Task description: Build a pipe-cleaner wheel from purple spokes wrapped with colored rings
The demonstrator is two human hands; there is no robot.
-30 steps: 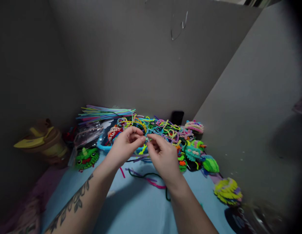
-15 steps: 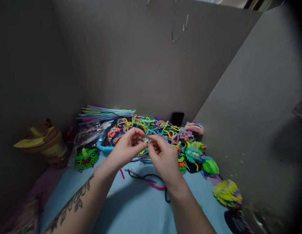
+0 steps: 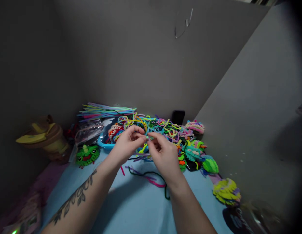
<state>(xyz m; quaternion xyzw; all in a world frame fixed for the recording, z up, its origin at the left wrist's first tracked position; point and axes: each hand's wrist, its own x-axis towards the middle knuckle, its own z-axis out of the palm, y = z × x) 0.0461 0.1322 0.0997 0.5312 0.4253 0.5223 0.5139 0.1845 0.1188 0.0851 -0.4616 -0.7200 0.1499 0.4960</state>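
Note:
My left hand and my right hand meet above the front of the blue tray. Between their fingertips is a small piece of pale green and lilac pipe cleaner, pinched from both sides. The fingers cover most of it, so its shape is unclear. Behind the hands, a tangled heap of bent, colourful pipe cleaners fills the tray. Below them on the light blue cloth lie a dark green pipe cleaner and a pink one.
Straight pipe cleaners lie bundled at the back left. A green fuzzy creature sits left, near a brown pot. Along the right stand a teal figure, a green one and a yellow one. A black phone-like object leans behind.
Both hands stay together, fingertips still pinching the small piece, with only slight finger movement. The camera view has shifted a little.

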